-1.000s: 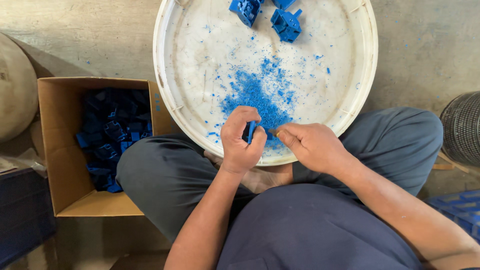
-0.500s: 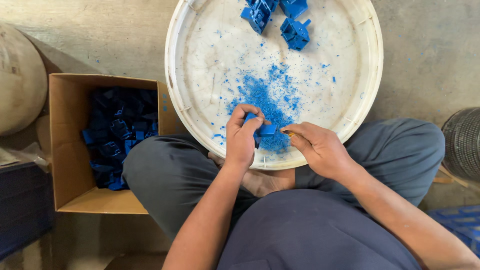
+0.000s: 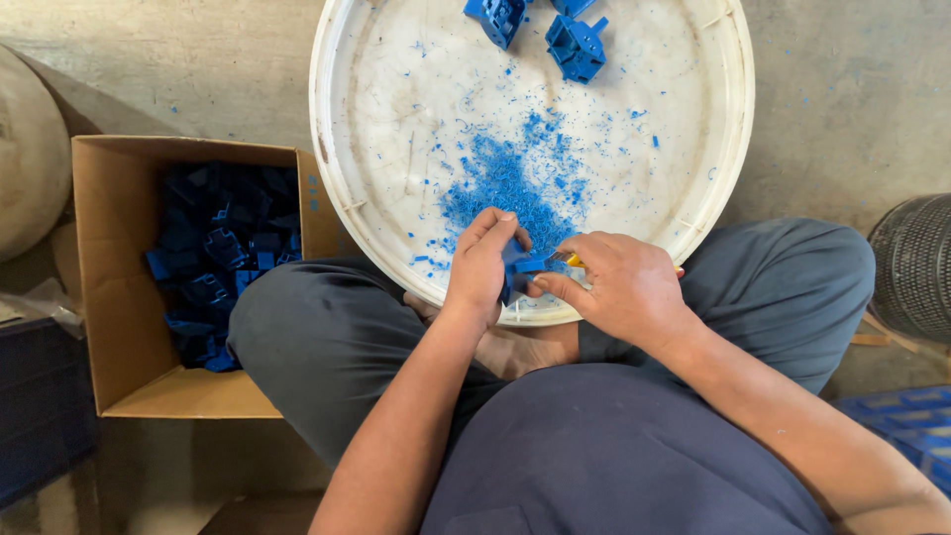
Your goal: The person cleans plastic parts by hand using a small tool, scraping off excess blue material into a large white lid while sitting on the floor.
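Am holding small blue plastic part [image 3: 517,269] pinched in left hand [image 3: 482,269], over near rim of round white tray [image 3: 396,198]. Right hand [image 3: 622,287] gripping yellow-handled tool [image 3: 573,260], tip touching part. Blue shavings [image 3: 510,188] lying on tray. Cardboard box [image 3: 109,297] of blue parts sitting beside left knee.

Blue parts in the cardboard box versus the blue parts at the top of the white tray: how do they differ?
The parts in the cardboard box are many, heaped in shadow and look dark; the parts on the white tray are few, spread apart in bright light. The box sits beside the person's left knee; the round white tray lies in front of the hands. Shavings surround only the tray parts. Both sets are blue moulded plastic pieces.
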